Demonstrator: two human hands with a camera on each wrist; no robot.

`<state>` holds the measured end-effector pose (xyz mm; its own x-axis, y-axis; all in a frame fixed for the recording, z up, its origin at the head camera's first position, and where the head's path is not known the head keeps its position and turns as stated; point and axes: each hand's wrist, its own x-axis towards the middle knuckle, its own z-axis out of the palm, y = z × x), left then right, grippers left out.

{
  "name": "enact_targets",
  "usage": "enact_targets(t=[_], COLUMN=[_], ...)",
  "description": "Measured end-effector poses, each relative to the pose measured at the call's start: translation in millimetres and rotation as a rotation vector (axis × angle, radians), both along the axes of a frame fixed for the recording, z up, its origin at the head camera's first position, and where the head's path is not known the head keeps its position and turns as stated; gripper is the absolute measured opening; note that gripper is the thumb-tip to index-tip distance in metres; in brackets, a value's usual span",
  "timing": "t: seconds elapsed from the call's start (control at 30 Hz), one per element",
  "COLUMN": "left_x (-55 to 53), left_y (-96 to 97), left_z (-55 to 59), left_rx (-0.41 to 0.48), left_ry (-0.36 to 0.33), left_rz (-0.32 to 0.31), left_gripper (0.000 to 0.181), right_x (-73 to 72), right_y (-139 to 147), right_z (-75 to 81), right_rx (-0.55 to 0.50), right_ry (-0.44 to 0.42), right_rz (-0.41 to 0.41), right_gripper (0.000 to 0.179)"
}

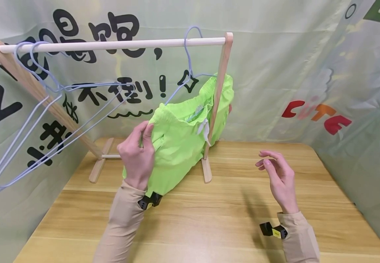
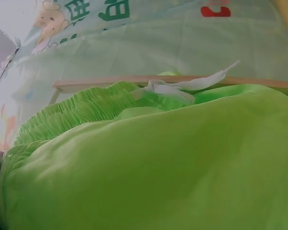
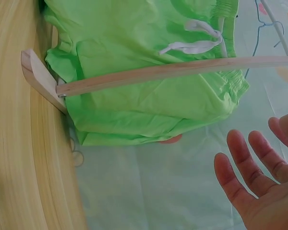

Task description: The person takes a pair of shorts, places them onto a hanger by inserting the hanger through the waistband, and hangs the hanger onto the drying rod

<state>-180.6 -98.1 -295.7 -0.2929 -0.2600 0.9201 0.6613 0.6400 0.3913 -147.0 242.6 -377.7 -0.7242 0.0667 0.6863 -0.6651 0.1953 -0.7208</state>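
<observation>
Bright green shorts (image 1: pixel 180 135) with an elastic waistband and a white drawstring (image 1: pixel 204 129) hang from a lavender hanger (image 1: pixel 188 62) at the right end of the rack. My left hand (image 1: pixel 139 153) pinches the waistband's left corner between thumb and fingers. In the left wrist view the shorts (image 2: pixel 158 167) fill most of the picture, and only a sliver of that hand shows. Apart from the shorts, my right hand (image 1: pixel 280 179) hovers over the table's right side, its fingers loosely bent and holding nothing. The right wrist view shows its fingers (image 3: pixel 245 163) spread below the rack's wooden upright.
The rack has a white rod (image 1: pixel 121 44) and wooden side posts (image 1: pixel 221 84); the right post stands in front of the shorts. Two bare lavender hangers (image 1: pixel 58 89) hang at its left end. Beneath is a wooden table (image 1: pixel 209 219), with a printed curtain (image 1: pixel 269 54) behind.
</observation>
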Motion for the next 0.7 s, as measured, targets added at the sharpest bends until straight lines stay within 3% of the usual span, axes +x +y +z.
enact_targets(t=[0.43,0.7], left_x=[-1.9,3.2], left_y=[0.5,3.2], left_z=[-7.1,-10.8], left_rx=[-0.042,-0.044], left_ry=[-0.04,-0.081], left_rz=[-0.04,-0.051], left_gripper=[0.011,0.012], right_x=[-0.5,-1.1], right_y=[-1.1,-1.7], right_z=[-1.5,-2.1], right_rx=[0.008,0.016], right_ry=[0.004,0.002], right_rz=[0.003,0.001], right_gripper=[0.026,0.025])
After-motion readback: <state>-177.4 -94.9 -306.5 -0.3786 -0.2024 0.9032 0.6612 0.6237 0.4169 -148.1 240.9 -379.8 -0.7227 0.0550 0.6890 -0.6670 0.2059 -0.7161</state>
